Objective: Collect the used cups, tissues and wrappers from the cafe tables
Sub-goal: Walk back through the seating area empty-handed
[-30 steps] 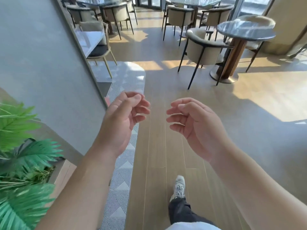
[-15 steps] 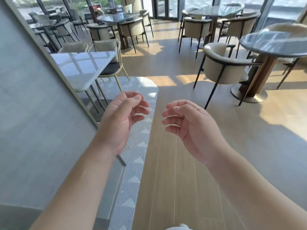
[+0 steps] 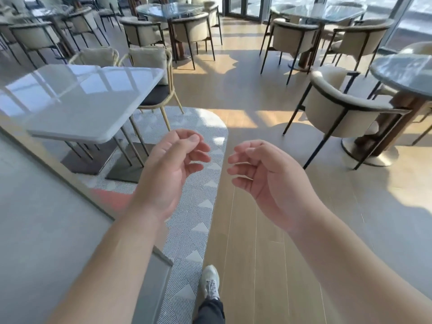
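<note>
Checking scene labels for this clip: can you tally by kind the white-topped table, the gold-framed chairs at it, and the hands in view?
White-topped table: 1
Gold-framed chairs at its far side: 2
Hands, left hand and right hand, loosely curled and holding nothing: 2
Total: 5

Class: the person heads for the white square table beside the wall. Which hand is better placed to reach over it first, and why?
Left, probably. The left hand hangs on the side of the white square table, nearer its rounded corner; the right hand hangs over the wooden floor, farther away. Both hold nothing, fingers loosely curled.
</note>
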Tool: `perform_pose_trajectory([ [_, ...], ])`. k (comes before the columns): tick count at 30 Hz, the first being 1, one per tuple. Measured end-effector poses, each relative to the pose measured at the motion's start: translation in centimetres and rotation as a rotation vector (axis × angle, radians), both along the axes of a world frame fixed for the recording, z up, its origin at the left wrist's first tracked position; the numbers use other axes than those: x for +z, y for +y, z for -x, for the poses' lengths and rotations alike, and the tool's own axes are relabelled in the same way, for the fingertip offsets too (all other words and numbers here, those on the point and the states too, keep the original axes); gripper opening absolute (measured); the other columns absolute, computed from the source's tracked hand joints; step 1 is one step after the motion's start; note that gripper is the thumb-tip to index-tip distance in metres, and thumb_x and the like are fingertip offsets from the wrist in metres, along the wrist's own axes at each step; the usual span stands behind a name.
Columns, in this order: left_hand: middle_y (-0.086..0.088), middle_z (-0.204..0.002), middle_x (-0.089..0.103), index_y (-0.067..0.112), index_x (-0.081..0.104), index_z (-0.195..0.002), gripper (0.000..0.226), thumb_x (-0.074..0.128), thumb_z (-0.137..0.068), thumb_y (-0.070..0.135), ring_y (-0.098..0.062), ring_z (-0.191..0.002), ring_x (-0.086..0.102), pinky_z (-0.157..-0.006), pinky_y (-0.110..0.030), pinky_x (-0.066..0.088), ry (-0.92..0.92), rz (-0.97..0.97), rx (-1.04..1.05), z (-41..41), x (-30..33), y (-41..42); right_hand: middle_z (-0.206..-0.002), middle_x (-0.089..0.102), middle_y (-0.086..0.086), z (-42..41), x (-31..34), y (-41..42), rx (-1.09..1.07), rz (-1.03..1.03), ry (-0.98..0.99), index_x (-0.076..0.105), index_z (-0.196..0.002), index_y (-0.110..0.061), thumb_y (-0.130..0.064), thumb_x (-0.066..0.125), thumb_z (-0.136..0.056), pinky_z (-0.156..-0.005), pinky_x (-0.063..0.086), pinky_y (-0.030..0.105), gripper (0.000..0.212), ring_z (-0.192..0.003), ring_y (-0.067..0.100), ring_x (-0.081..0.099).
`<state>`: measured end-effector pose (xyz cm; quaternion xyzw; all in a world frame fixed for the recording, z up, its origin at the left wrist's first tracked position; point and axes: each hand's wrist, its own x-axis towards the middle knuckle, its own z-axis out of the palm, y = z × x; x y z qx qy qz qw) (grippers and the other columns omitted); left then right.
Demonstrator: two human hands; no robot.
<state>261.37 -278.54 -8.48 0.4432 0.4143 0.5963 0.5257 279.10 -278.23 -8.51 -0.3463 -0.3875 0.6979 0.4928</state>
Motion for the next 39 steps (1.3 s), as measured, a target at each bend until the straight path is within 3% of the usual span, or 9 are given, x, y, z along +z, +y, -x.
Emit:
perform_pose_trajectory([
  [7,0.004,-0.079,0.071,0.020,0.062,-0.087,0.008,0.054,-0.089,0.024,-0.011,-0.071,0.065,-0.068,-0.024,0.048,-0.029,-0.033,-0.053,6.4,2.0,15.2,-0.079,0.067,0.006,6.2,1.7,13.4,-0.066,-0.003,-0.048,0.068,-0.081,-0.015,-0.016,0.054,-0.076,-0.058,0.050,0.025,0.015,-0.065,0.017,0.064],
  [15,0.005,-0.080,0.072,0.017,0.060,-0.089,0.010,0.054,-0.088,0.025,-0.010,-0.074,0.065,-0.069,-0.022,0.049,0.002,-0.035,-0.106,8.8,2.5,24.7,-0.078,0.068,0.006,9.2,2.8,23.9,-0.083,-0.034,-0.060,0.070,-0.078,-0.016,-0.016,0.054,-0.076,-0.059,0.050,0.025,0.016,-0.065,0.017,0.064],
  [26,0.003,-0.082,0.071,0.019,0.063,-0.089,0.011,0.057,-0.086,0.028,-0.012,-0.077,0.066,-0.075,-0.027,0.048,0.076,0.091,-0.054,7.3,-1.5,39.8,-0.079,0.068,0.006,8.9,-1.0,41.1,-0.011,0.010,-0.024,0.067,-0.084,-0.014,-0.016,0.055,-0.077,-0.060,0.050,0.025,0.013,-0.066,0.017,0.064],
  [39,0.005,-0.082,0.071,0.022,0.063,-0.087,0.009,0.057,-0.086,0.028,-0.010,-0.076,0.066,-0.074,-0.027,0.047,0.134,0.023,-0.023,1.6,3.5,65.1,-0.079,0.068,0.007,3.1,3.3,66.4,-0.003,-0.082,-0.044,0.067,-0.082,-0.013,-0.012,0.054,-0.081,-0.064,0.048,0.028,0.013,-0.068,0.019,0.063],
])
